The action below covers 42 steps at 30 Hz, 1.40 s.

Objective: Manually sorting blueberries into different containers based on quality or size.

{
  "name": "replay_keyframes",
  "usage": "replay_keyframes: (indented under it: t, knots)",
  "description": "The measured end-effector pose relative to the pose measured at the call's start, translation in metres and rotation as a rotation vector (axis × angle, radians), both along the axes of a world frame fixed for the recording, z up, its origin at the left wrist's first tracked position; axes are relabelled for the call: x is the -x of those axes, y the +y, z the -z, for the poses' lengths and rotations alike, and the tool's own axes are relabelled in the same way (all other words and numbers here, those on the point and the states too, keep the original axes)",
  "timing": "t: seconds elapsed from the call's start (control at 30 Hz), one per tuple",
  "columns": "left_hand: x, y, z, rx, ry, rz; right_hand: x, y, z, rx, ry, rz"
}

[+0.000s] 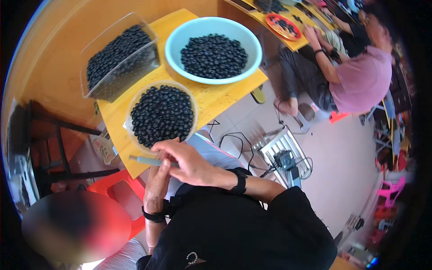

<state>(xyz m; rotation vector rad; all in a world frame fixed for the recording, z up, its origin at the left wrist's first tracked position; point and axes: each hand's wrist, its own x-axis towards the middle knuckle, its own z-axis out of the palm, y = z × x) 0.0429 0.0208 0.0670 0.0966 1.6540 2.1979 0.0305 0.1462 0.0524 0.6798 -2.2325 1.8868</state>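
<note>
My right hand [191, 163] is closed on a slim pen-like tool [146, 160] with a pale grey-green handle, whose narrow end sticks out to the left. Just below, my left hand [157, 183] has its fingers curled with the thumb up, close against the right hand. Whatever it holds is hidden. Both hands are at the near rim of a round clear tub [195, 118] heaped with small, dark, shiny bead-like balls [162, 112].
More dark balls fill a light-blue basin [170, 58] and a clear rectangular bin [121, 74] on the yellow table [216, 101]. A red stool [119, 186] stands below. At right, a person in pink [364, 81] sits by a red plate [283, 27]; cables [236, 135] lie nearby.
</note>
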Motion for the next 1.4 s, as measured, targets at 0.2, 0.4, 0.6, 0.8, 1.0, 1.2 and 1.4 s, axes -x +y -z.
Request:
replay_keyframes:
  t: [0.2, 0.4, 0.6, 0.8, 1.0, 1.2, 1.4]
  knots:
    - [0.009, 0.014, 0.011, 0.018, -0.087, -0.120, -0.004, 0.036, -0.008, -0.031, 0.015, -0.040]
    - [0.022, 0.004, -0.009, 0.371, -0.081, 0.639, -0.025, 0.197, -0.011, -0.263, -0.415, 0.382]
    - [0.015, 0.063, 0.027, 0.131, 0.341, 1.275, -0.128, 0.368, 0.084, -1.076, -0.931, 0.722]
    - [0.004, 0.081, 0.029, 0.053, 0.378, 1.344, -0.234, 0.394, 0.145, -0.526, -1.312, 0.969]
    - [0.013, 0.078, 0.036, 0.091, 0.360, 1.477, -0.279, 0.388, 0.160, -0.746, -1.532, 0.849]
    - [0.014, 0.076, 0.041, 0.144, 0.351, 1.505, -0.297, 0.372, 0.201, -0.951, -1.345, 0.828]
    - [0.011, 0.074, 0.046, -0.011, 0.312, 1.377, -0.289, 0.353, 0.198, -0.919, -1.258, 0.912]
